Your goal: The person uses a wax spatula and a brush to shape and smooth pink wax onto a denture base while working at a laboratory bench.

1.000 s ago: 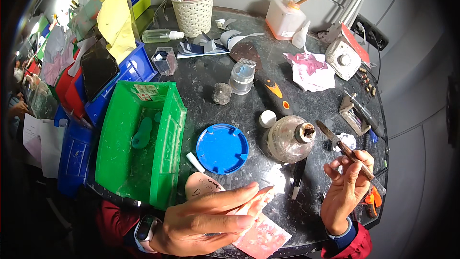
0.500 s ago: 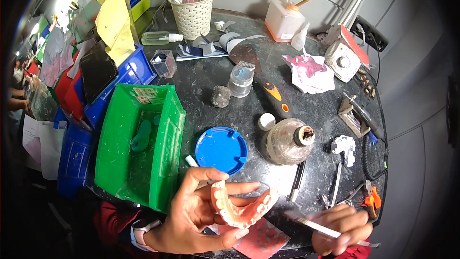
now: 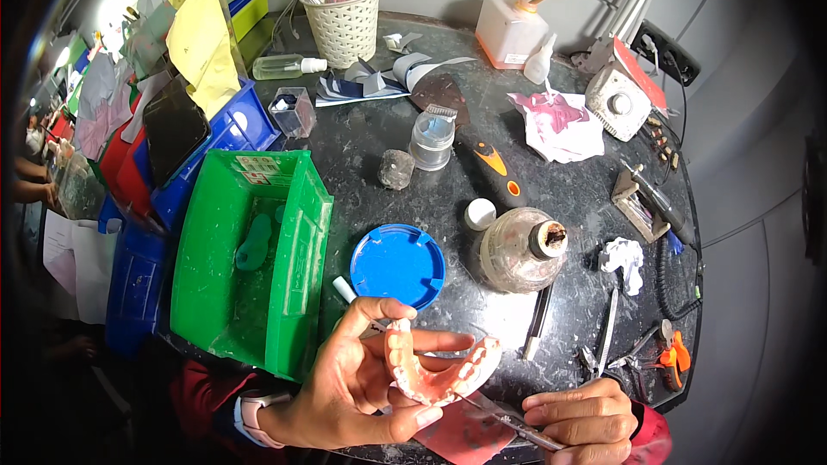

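My left hand [image 3: 340, 392] grips a horseshoe-shaped pink denture [image 3: 435, 385] set with pale teeth, its thumb at the near edge and a finger at the far left end. A thin metal carving tool [image 3: 515, 423] is pinched in my right hand [image 3: 590, 422]. Its tip touches the near, lower edge of the denture, or lies very close to it. Below the denture a pink sheet [image 3: 469, 437] lies on the table, partly covered by the tool and my left hand.
A green bin [image 3: 301, 258] stands left of my hands, with a blue lid [image 3: 396, 267] beyond them. Farther right stands a round glass burner [image 3: 517, 263] with a charred wick. Orange-handled pliers [image 3: 676, 362] and a metal tool [image 3: 608, 331] lie at the right.
My right hand has moved left and its fingers have turned. The tool, blurred and apart before, now has its tip at the denture. My left hand keeps its grip.
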### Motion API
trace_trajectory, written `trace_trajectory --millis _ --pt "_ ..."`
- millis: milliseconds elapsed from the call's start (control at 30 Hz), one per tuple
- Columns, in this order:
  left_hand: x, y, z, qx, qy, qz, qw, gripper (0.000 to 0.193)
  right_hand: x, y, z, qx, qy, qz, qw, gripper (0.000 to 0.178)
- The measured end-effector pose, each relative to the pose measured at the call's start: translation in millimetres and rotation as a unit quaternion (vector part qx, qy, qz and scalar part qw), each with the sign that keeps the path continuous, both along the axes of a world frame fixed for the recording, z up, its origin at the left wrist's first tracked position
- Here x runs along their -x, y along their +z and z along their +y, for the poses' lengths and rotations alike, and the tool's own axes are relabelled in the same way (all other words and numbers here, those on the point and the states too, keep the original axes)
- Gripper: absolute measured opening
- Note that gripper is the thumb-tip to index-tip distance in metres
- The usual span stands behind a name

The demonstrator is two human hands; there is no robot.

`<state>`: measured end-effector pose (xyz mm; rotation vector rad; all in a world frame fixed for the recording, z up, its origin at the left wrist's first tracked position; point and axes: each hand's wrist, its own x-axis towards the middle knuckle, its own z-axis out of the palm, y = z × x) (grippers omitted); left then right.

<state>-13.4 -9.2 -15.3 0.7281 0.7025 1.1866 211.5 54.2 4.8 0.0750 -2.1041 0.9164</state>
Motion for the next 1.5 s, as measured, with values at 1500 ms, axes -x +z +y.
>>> trace_trajectory --millis 1500 --pt "-4.9 4.1 4.7 0.004 -0.028 0.001 1.0 0.074 -2.0 -3.5 -7.8 -0.035 -0.163 0.122 0.978 0.026"
